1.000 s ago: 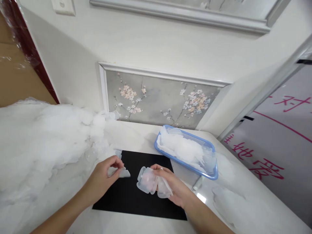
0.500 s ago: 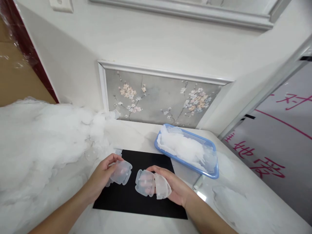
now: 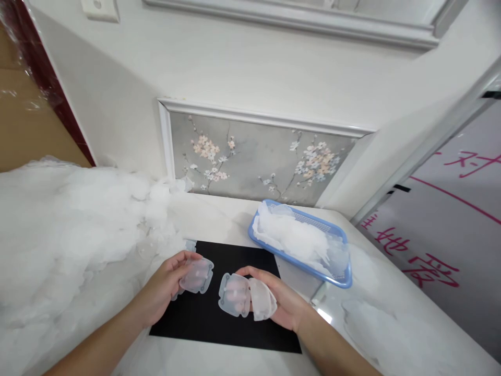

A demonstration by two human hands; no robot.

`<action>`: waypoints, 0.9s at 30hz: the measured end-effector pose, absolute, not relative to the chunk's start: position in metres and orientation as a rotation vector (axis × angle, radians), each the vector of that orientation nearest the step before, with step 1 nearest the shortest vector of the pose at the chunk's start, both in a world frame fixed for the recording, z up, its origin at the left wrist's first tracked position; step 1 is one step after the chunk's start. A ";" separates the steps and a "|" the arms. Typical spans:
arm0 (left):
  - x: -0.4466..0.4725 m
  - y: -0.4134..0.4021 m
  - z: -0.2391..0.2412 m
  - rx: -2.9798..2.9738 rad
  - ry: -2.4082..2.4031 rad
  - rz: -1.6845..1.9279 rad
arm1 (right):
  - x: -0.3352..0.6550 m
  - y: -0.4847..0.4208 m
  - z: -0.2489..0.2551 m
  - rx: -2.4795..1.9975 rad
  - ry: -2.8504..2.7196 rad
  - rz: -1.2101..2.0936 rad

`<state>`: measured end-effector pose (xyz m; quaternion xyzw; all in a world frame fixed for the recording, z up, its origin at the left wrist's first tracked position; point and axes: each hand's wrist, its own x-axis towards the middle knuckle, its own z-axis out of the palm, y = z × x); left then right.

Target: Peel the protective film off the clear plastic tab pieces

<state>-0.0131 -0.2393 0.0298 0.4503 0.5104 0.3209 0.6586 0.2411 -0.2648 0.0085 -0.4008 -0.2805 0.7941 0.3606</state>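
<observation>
Three see-through plastic pieces show clearly in two hands: one in the left hand, two in the right hand. One black mat lies beneath the fingers of both, on one white table. One blue basket sits beyond the right fingers; in it is a pile of whitish plastic, too merged to count. One big heap of similar stuff, also uncountable, spreads left of the left fingers.

The left thumb and fingers are pinched on the edge of a square piece, which sticks out to their right; another edge shows below them, and whether it is held too I cannot tell. The right fingers curl behind a second square piece and a pointed piece, gripping both side by side, the pointed one nearer the palm.
</observation>
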 end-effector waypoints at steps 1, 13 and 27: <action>-0.013 -0.239 0.029 1.002 1.142 0.719 | 0.241 -0.265 0.009 -1.027 -0.722 2.052; -0.014 -0.241 0.021 0.853 1.031 0.721 | 0.241 -0.265 0.010 -1.022 -0.689 2.058; -0.015 -0.241 0.018 0.863 0.979 0.716 | 0.241 -0.266 0.012 -1.011 -0.699 2.075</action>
